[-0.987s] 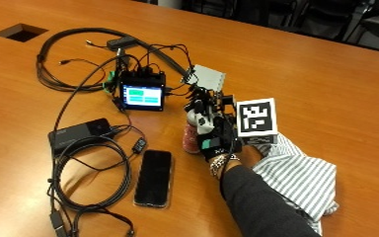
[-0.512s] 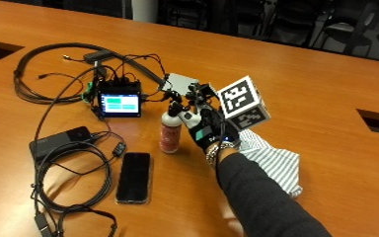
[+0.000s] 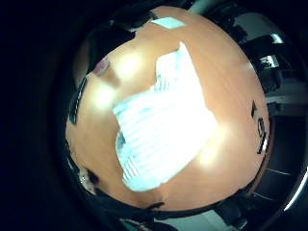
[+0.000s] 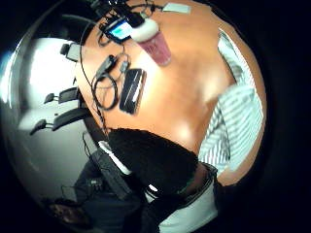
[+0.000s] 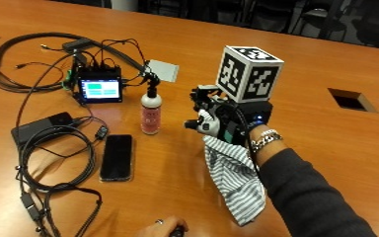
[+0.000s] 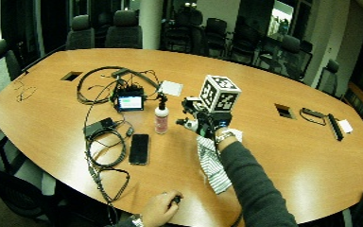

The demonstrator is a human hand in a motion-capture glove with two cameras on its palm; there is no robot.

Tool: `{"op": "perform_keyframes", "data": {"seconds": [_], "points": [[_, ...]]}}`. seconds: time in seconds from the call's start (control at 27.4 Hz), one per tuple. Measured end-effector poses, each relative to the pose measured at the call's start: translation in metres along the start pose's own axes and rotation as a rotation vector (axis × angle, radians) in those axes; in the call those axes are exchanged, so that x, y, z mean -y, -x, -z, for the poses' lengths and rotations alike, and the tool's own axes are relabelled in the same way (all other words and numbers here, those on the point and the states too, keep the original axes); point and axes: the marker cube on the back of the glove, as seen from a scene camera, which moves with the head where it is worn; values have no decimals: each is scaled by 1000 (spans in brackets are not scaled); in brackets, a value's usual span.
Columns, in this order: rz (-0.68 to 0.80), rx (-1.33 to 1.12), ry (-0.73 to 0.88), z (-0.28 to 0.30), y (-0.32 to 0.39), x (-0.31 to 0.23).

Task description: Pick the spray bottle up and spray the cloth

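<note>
The gloved right hand point(image 5: 223, 120) is raised above the bench point(image 5: 321, 89) with nothing held; how far its fingers are spread cannot be told. The spray bottle point(image 5: 151, 111) is seen upright just beside its thumb side, apart from it. The striped cloth point(image 5: 234, 183) is spread beneath the wrist.

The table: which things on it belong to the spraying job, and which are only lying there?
For the job:
- spray bottle, standing upright, not held
- striped cloth, lying on the table under the gloved right hand

Only lying about:
- black phone
- small screen device
- cables
- grey card
</note>
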Motion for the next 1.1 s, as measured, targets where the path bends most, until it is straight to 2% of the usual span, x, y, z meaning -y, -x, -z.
{"op": "perform_keyframes", "data": {"seconds": [0.29, 0.66, 1.1], "points": [[94, -59, 92, -14, 24, -63], [68, -101, 98, -35, 35, -122], [32, -87, 72, -47, 29, -138]]}}
